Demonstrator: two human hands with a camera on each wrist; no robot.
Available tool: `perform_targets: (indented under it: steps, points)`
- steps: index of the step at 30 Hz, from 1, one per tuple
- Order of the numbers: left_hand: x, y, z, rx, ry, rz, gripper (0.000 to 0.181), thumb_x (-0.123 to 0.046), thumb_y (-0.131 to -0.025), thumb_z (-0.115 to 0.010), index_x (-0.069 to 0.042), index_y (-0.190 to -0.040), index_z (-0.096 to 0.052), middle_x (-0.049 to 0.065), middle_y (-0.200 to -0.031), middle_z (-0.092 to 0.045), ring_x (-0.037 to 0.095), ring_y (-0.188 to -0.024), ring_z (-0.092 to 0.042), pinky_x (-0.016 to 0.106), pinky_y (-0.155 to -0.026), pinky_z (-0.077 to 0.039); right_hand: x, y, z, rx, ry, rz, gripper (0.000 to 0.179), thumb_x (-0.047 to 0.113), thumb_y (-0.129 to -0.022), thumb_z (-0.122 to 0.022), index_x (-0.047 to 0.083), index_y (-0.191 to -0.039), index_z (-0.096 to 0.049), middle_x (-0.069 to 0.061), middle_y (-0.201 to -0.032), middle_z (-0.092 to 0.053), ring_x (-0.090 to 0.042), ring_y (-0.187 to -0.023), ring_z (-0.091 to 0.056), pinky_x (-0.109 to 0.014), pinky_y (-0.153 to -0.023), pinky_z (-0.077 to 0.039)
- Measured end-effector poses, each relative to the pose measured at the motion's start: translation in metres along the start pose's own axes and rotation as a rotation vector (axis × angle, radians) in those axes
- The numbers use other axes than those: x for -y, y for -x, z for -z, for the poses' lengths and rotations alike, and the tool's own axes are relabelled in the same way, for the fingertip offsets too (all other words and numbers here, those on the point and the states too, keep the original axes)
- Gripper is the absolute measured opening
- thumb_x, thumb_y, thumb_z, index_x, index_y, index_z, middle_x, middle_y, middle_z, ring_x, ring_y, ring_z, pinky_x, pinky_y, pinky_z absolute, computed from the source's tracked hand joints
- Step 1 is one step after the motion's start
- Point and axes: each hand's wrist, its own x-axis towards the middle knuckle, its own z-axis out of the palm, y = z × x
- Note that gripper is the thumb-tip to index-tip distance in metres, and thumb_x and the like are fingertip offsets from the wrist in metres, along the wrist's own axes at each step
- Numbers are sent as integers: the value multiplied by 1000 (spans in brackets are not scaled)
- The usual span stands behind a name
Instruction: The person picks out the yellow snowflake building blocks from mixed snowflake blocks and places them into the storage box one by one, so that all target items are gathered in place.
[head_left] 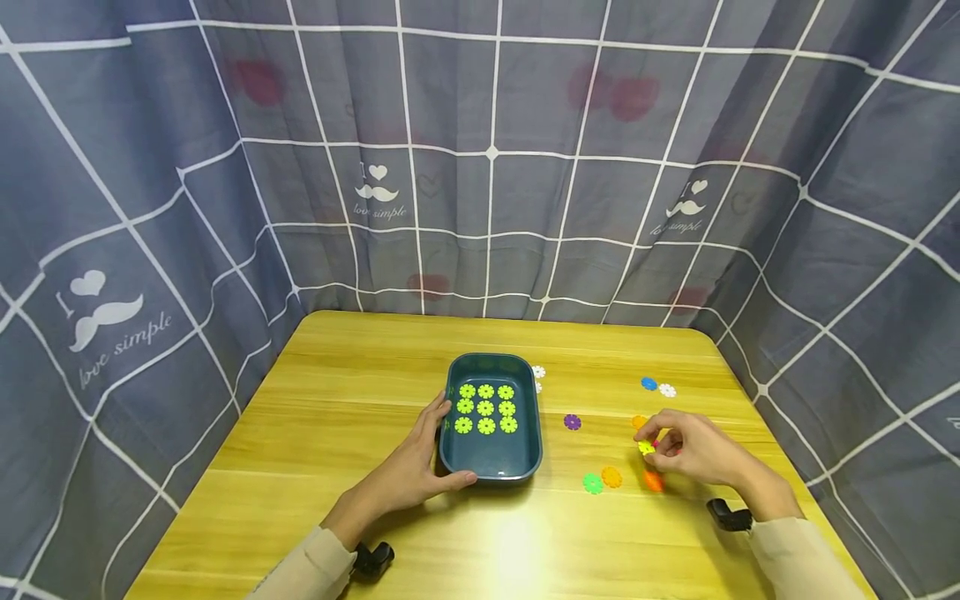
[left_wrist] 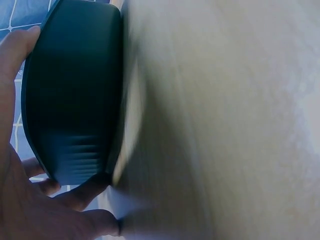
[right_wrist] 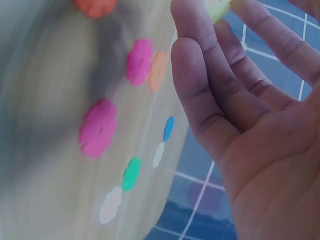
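Note:
A dark blue-green plastic tray (head_left: 491, 462) sits mid-table with several yellow-green flower-shaped discs (head_left: 486, 408) laid in rows inside it. My left hand (head_left: 408, 467) grips its near left corner, thumb on the near rim and fingers along the left wall. In the left wrist view the tray's outer wall (left_wrist: 75, 90) shows between thumb and fingers. Over the right side of the table, my right hand (head_left: 693, 450) pinches one yellow-green flower disc (head_left: 646, 447) between thumb and fingertips. That disc (right_wrist: 218, 9) is partly hidden behind fingers in the right wrist view.
Loose flower discs lie right of the tray: purple (head_left: 572, 422), green (head_left: 592, 483), orange (head_left: 611, 477), red-orange (head_left: 654, 482), blue (head_left: 648, 383) and white (head_left: 667, 390). Pink discs (right_wrist: 98, 128) lie below my right hand. White discs (head_left: 538, 372) lie against the tray's right side. Grey curtains surround the table.

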Motion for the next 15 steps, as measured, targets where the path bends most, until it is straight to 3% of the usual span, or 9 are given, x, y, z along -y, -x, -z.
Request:
perform_targets:
  steps: [8,15]
  points:
    - [-1,-1,0,-6,-18,-1,132,-65,-95,-93,-9,-186,-17,6,-199,-4,48,-177,-34,73,-135,-43,10,-20,-1,13,44,38,29,10,-94,-96,12,-121,-84,9,-99,-79,4,-79,-71,-24,-78,-63]
    - [0,1,0,7,-12,18,133,-66,-94,-93,-11,-187,-15,4,-199,-3,46,-178,-32,73,-136,-41,20,-37,-9,6,0,127,30,0,-94,-92,10,-120,-83,1,-109,-79,1,-78,-74,-26,-78,-66]
